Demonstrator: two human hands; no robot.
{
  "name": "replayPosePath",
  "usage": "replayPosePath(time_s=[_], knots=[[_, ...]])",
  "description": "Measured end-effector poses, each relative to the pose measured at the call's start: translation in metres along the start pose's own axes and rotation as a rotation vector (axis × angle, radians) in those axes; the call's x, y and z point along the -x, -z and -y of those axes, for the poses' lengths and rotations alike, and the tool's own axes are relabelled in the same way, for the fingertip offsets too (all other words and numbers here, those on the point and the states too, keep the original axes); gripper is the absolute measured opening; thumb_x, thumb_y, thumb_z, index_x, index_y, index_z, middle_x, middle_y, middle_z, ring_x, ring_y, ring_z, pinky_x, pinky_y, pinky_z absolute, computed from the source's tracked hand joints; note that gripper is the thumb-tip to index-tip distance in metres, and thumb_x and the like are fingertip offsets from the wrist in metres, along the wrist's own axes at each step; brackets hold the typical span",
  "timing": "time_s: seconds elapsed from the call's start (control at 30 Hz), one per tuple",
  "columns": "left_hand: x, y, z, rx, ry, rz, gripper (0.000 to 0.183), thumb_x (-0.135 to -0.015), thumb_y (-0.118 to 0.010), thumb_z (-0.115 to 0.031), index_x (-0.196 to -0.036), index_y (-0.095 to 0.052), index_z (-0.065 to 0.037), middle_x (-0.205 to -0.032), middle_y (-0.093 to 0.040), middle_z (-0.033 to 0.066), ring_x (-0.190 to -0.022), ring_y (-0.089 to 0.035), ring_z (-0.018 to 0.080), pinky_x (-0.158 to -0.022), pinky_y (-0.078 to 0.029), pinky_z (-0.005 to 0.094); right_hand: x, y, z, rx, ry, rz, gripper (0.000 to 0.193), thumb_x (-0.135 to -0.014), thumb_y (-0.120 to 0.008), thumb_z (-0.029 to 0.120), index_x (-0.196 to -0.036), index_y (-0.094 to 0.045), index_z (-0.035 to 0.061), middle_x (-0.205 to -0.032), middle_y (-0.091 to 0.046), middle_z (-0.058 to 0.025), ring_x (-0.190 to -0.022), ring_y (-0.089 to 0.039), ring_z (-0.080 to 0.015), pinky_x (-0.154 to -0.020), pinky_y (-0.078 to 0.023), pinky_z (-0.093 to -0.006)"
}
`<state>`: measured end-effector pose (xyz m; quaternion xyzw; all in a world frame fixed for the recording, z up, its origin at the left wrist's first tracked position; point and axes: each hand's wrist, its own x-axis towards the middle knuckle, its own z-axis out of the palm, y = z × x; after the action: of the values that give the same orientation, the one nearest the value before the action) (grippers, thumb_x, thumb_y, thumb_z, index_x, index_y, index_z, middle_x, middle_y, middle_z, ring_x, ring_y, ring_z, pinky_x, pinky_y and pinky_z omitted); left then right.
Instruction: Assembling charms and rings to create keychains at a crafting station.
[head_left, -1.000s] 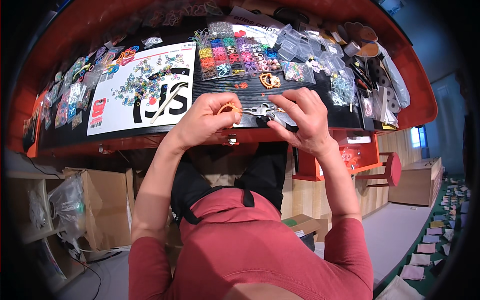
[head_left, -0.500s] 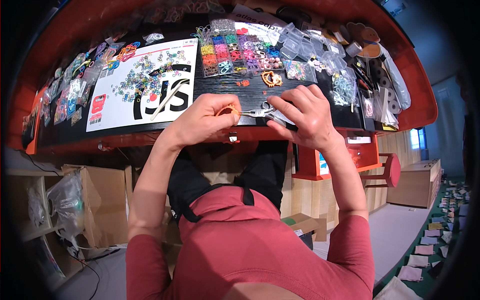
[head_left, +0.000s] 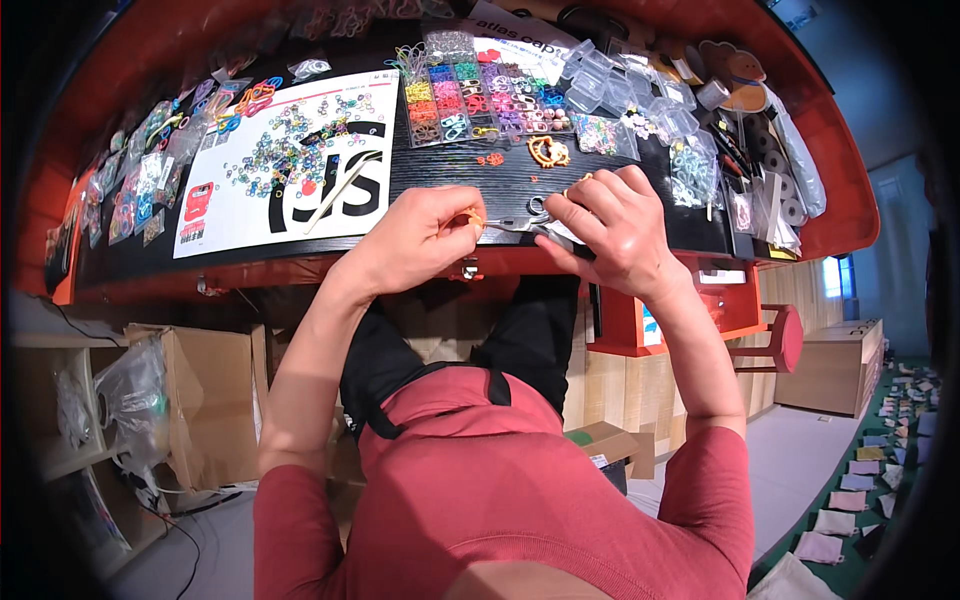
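My left hand [head_left: 437, 232] pinches a small orange piece [head_left: 474, 216], mostly covered by thumb and fingers. From the right, the narrow tip of small silver scissors [head_left: 513, 224] meets it. Curled around their handle end is my right hand [head_left: 612, 228]; one finger loop shows beside its fingertips. A bit of yellow-orange peeks out above those fingers; I cannot tell what it is. Just beyond the hands, an orange ring-shaped chain [head_left: 548, 152] lies on the black tabletop [head_left: 432, 172], with a few small red-orange links [head_left: 490, 159] to its left.
A white sheet [head_left: 225, 220] at left carries many small coloured rings [head_left: 285, 160] and a pale stick [head_left: 342, 192]. Behind the hands stands a compartment box [head_left: 468, 92] of coloured clips. Clear plastic boxes [head_left: 600, 85], bags and rolls crowd the right. An orange drawer [head_left: 680, 318] juts out below.
The orange piece shows less between my left fingers than before, when a curved loop of it was visible. My left hand sits slightly further right; my right hand keeps its hold on the scissors.
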<state>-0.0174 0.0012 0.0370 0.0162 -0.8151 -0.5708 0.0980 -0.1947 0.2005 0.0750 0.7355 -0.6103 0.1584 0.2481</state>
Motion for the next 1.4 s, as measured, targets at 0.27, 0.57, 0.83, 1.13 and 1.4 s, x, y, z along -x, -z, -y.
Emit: replayPosePath(time_s=[0.27,0.57,0.83,1.13,1.4], knots=[[0.001,-0.005,0.004,-0.079,-0.059,-0.044,0.012,-0.093,-0.06,-0.011,-0.091,-0.058,0.002,-0.07,-0.053,0.0101,-0.061,-0.05,0.0172,-0.06,-0.043,0.0343,0.003,-0.004,-0.001,-0.049,-0.049,0.0,0.032,-0.075,-0.084,0.03,-0.095,-0.067,0.0111,-0.079,-0.054,-0.002,-0.07,-0.056,-0.0206,-0.068,-0.04,-0.0351],[0.002,-0.007,0.004,-0.123,-0.115,-0.09,0.01,-0.093,-0.06,-0.009,-0.092,-0.059,0.001,-0.077,-0.055,0.0097,-0.063,-0.052,0.0175,-0.059,-0.043,0.0322,0.007,-0.008,-0.003,-0.114,-0.107,0.038,0.029,-0.077,-0.084,0.027,-0.096,-0.069,0.0107,-0.079,-0.06,-0.001,-0.072,-0.058,-0.0197,-0.067,-0.039,-0.0356],[0.003,-0.013,0.009,-0.096,-0.105,-0.173,0.009,-0.097,-0.06,-0.01,-0.097,-0.061,-0.001,-0.08,-0.055,0.006,-0.064,-0.049,0.0128,-0.059,-0.041,0.0298,0.003,-0.01,-0.002,-0.091,-0.13,-0.007,0.028,-0.075,-0.085,0.024,-0.095,-0.07,0.0107,-0.077,-0.059,-0.0005,-0.07,-0.058,-0.0198,-0.067,-0.04,-0.0355],[0.004,-0.014,0.005,-0.018,-0.038,-0.167,0.014,-0.099,-0.064,-0.013,-0.104,-0.063,0.0,-0.082,-0.057,0.0053,-0.067,-0.051,0.0107,-0.061,-0.043,0.0286,-0.001,-0.002,-0.007,-0.036,-0.082,-0.026,0.032,-0.073,-0.086,0.025,-0.096,-0.068,0.0115,-0.078,-0.058,-0.0009,-0.071,-0.058,-0.0204,-0.069,-0.041,-0.0357],[0.002,-0.017,0.009,0.113,0.073,-0.273,0.017,-0.091,-0.075,-0.005,-0.107,-0.069,-0.002,-0.083,-0.067,-0.0017,-0.069,-0.052,0.0014,-0.059,-0.04,0.0202,0.001,-0.007,-0.009,-0.045,-0.078,-0.049,0.033,-0.072,-0.086,0.024,-0.097,-0.068,0.0116,-0.08,-0.059,-0.0009,-0.072,-0.059,-0.0203,-0.069,-0.042,-0.0356]])
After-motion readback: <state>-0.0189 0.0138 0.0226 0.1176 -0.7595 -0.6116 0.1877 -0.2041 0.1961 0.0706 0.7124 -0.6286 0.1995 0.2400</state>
